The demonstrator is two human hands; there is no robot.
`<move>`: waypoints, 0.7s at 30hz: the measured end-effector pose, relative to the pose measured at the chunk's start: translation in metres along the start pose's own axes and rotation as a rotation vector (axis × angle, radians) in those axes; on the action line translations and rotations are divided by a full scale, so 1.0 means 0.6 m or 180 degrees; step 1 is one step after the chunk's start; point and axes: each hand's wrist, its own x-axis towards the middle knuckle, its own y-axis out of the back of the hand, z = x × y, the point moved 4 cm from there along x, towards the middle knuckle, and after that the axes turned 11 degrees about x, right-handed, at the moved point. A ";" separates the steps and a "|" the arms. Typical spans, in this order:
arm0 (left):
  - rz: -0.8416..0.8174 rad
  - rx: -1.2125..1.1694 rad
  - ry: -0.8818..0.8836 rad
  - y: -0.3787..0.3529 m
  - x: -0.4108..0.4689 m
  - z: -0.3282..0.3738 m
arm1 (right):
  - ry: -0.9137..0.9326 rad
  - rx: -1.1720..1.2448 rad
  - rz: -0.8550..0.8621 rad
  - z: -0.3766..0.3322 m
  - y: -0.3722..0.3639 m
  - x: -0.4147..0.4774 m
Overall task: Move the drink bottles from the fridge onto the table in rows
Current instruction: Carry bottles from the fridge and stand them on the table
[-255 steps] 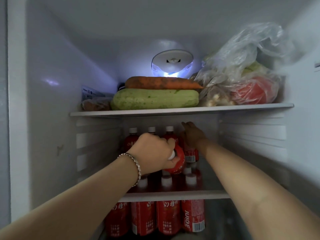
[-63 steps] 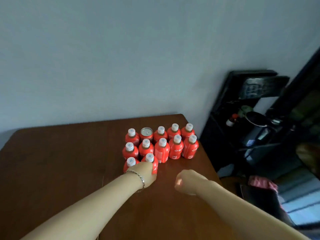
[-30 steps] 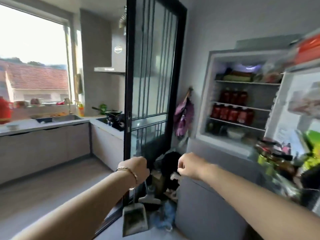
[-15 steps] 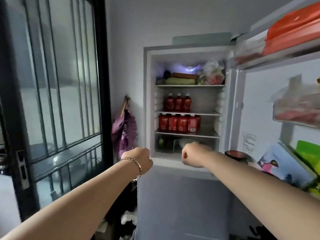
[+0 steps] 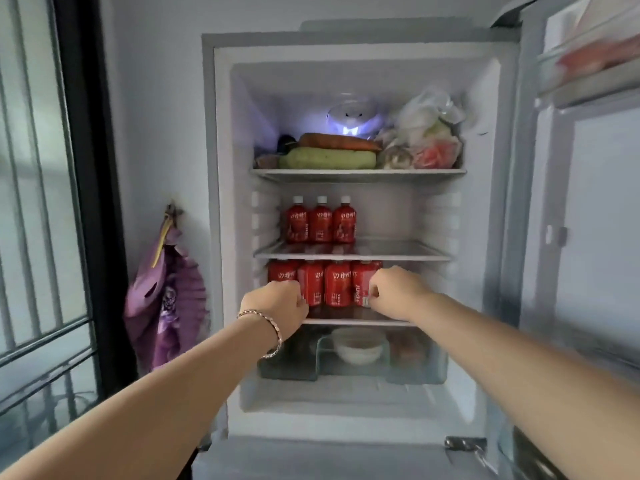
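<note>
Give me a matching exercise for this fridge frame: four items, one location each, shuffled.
Items:
1. carrot
2. three red bottles
3. white bowl
4. purple cloth

Locations:
A. bottom drawer of the fridge
B. hanging on the wall left of the fridge
C. top shelf, lying on a green squash
D. second shelf, standing side by side

Pairs: 1-C, 2-D, 3-A, 4-B
</note>
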 end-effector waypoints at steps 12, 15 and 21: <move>0.0664 -0.0197 0.0216 -0.069 0.356 -0.002 | 0.0012 0.1171 0.0499 0.087 -0.031 0.478; 0.0639 -0.0344 0.0197 -0.092 0.407 -0.004 | -0.0593 0.1792 0.0494 0.113 -0.059 0.562; 0.0592 -0.0691 0.0071 -0.127 0.473 0.001 | -0.0827 0.2656 0.0708 0.157 -0.090 0.640</move>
